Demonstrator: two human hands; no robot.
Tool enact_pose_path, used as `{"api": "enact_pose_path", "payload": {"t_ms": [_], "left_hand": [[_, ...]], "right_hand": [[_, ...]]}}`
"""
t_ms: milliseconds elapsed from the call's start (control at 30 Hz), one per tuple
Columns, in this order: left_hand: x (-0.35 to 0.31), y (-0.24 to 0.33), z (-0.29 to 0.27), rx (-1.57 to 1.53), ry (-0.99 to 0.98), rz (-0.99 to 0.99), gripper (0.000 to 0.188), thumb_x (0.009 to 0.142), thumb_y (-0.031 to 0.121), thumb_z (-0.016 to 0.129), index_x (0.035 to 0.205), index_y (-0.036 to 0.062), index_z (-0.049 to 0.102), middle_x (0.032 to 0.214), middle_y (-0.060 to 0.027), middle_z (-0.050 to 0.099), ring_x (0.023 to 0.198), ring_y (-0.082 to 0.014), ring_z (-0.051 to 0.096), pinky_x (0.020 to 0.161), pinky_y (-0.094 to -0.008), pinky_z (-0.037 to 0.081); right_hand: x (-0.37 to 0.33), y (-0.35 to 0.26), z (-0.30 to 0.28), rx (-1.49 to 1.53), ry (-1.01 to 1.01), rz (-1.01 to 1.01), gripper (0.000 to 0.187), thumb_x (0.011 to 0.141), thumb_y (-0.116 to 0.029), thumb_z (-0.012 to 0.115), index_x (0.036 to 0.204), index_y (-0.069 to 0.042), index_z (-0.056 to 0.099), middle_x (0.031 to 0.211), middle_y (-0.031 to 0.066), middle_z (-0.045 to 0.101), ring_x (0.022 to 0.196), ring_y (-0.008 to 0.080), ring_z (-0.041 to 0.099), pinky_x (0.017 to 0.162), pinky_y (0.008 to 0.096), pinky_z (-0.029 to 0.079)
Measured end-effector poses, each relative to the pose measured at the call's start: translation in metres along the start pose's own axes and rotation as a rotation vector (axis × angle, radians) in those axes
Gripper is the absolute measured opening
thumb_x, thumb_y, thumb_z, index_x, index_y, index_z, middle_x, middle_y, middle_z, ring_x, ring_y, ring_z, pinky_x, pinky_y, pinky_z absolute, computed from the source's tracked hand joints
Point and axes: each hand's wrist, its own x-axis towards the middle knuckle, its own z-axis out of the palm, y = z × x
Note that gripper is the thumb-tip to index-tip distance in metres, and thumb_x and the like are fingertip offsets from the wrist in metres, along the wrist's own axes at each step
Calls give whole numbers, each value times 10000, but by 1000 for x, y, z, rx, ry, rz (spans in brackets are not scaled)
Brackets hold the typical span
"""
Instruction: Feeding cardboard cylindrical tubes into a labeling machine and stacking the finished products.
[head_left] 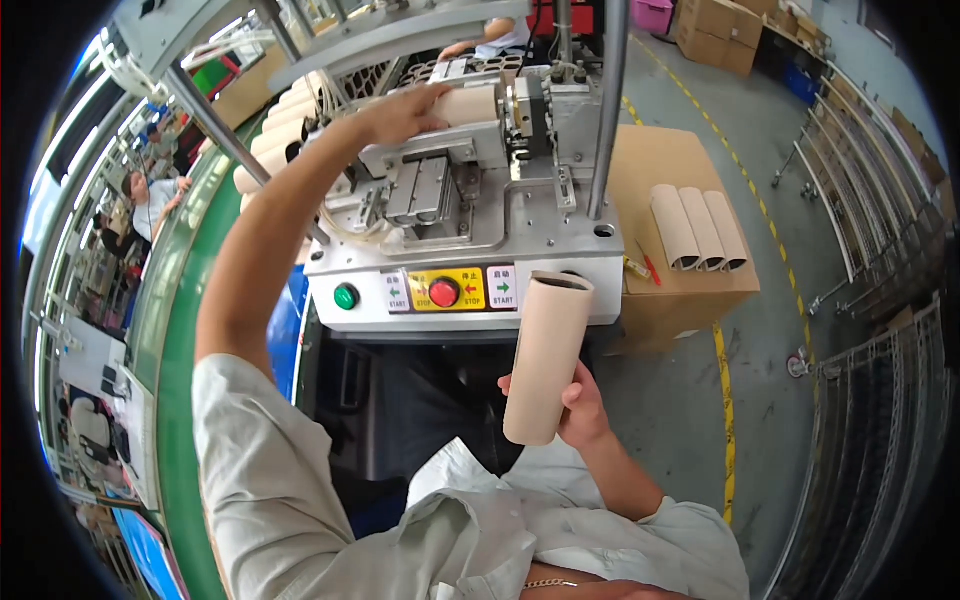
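Observation:
Reaching forward, my left hand (405, 115) has its fingers closed round the left end of a beige tube (470, 105). That tube lies sideways in the metal fixture of a bench machine (430, 205), its right end against a round clamp (518, 110). Close to my body, my right hand (580, 405) grips a second beige tube (548, 360) near its lower end. This one is held nearly upright, slightly tilted, with its open end up. It is in front of the machine's control panel (450, 290), which carries a green and a red button.
Three beige tubes (697, 228) lie side by side on a cardboard box (660, 165) at the right, near a red pen (653, 270). More tubes (285, 130) stand behind the machine's left side. Metal posts (610, 110) flank the fixture. Other people work beyond and at the left.

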Motion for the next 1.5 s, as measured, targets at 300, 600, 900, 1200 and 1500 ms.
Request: {"api": "enact_pose_path", "payload": {"t_ms": [300, 600, 900, 1200, 1500], "left_hand": [[-235, 191, -1, 26, 452, -30, 801, 646, 173, 852, 1400, 47, 612, 1309, -173, 589, 1143, -363, 595, 983, -456, 514], [-380, 206, 118, -542, -1, -153, 661, 754, 233, 866, 1321, 58, 575, 1246, -109, 678, 1081, -297, 673, 950, -395, 531], [-387, 182, 120, -515, 2, -201, 648, 762, 255, 871, 1300, 46, 576, 1199, -116, 680, 1029, -304, 672, 936, -403, 530], [-389, 183, 125, -562, -16, -221, 658, 763, 260, 870, 1306, 38, 570, 1191, -126, 680, 1015, -303, 673, 936, -407, 532], [-388, 182, 125, -556, -25, -237, 656, 773, 267, 868, 1310, 40, 568, 1186, -127, 682, 1017, -298, 676, 937, -403, 536]], "right_hand": [[79, -103, 39, -859, 149, -373, 892, 720, -214, 951, 1492, -28, 546, 1293, 159, 678, 1100, 306, 682, 1002, 415, 532], [315, -149, 112, -2280, -175, -647, 660, 885, -265, 777, 1507, -140, 596, 1331, 97, 670, 1189, 326, 629, 1033, 422, 500], [399, -142, 94, -2315, -309, -4, 659, 977, -234, 688, 1608, -191, 503, 1478, 118, 616, 1287, 313, 603, 1110, 447, 459], [408, -139, 90, -2216, -131, 72, 696, 979, -262, 685, 1642, -227, 479, 1438, 155, 649, 1265, 307, 626, 1106, 431, 458], [402, -133, 92, -2257, -176, 72, 717, 969, -250, 690, 1649, -188, 471, 1490, 133, 655, 1265, 291, 642, 1110, 411, 462]]}}
